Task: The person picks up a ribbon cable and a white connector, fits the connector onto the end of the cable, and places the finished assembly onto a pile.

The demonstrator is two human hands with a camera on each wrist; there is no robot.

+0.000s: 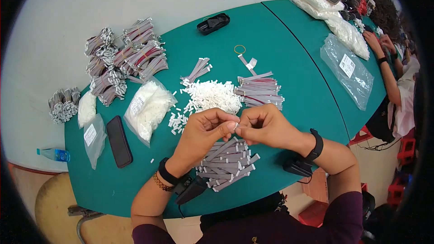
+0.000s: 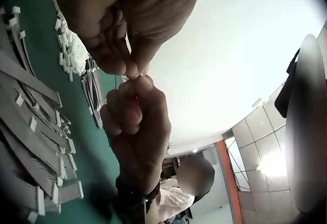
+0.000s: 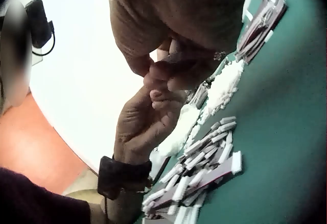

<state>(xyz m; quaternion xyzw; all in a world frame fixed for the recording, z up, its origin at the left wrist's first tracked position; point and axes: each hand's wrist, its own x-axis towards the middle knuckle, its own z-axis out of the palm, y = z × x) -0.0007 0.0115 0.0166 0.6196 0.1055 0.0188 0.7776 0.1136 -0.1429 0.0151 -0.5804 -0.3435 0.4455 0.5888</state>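
Note:
In the head view the left hand [image 1: 199, 138] and right hand [image 1: 271, 129] meet fingertip to fingertip over the table. Between their thumbs and fingers they pinch a small white piece [image 1: 235, 127], mostly covered. Both wrist views show the same meeting of the left hand [image 2: 127, 20] and right hand [image 2: 138, 127], with the fingers hiding most of what is held. Just below the hands lies a loose pile of grey flat cables [image 1: 226, 165] with white ends. Beyond them is a heap of small white connectors [image 1: 212, 97], beside a stack of grey cables [image 1: 260, 91].
Bundled cables [image 1: 108, 63] fill the table's left back. Nearer are a bag of white parts [image 1: 147, 108] and a phone [image 1: 119, 141]. A black case [image 1: 213, 24] and rubber band [image 1: 239, 49] lie farther back. An empty plastic bag [image 1: 347, 70] and another person's arm [image 1: 384, 65] are at right.

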